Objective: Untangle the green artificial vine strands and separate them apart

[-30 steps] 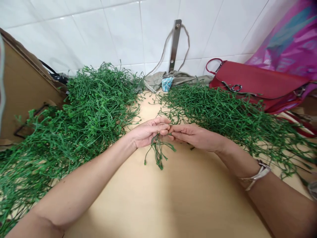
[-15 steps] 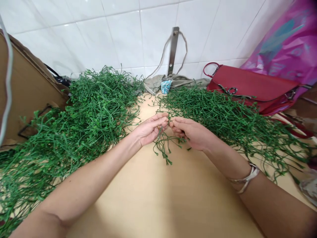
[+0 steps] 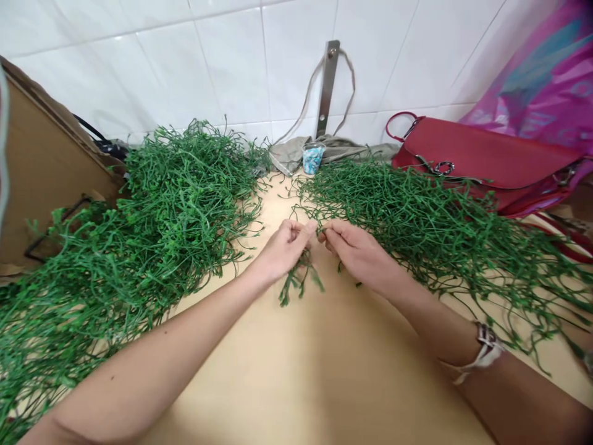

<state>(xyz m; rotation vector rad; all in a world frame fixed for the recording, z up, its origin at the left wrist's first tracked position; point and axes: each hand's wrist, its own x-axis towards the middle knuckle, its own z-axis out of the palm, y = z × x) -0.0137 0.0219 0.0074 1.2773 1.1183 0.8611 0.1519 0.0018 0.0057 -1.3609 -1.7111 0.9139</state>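
Both hands meet over the table (image 3: pixel 259 371), their fingertips almost touching. Thumb and fingers of my left hand (image 3: pixel 286 248) are pinched together on a small bunch of thin green stems (image 3: pixel 291 285), whose forked ends hang below the palm. My right hand (image 3: pixel 356 248) is closed too, its thumb and forefinger pinching the tip of a green stem beside the left fingertips. A few stem ends show under the right fingers. How the stems run between the two hands is partly hidden by the fingers.
Big heaps of similar green stems lie on the left (image 3: pixel 180 204) and right (image 3: pixel 417 210). At the back stand a small blue-and-white cup (image 3: pixel 312 159) and a red handbag (image 3: pixel 491 151). A cardboard box (image 3: pixel 41 167) borders the left; a pink plastic bag (image 3: pixel 546 86) is behind the handbag.
My left hand has turned so its back shows more, and its fingers have curled in. The hanging bunch has swung slightly left. The right hand stays nearly in place, and the view has shifted a little.
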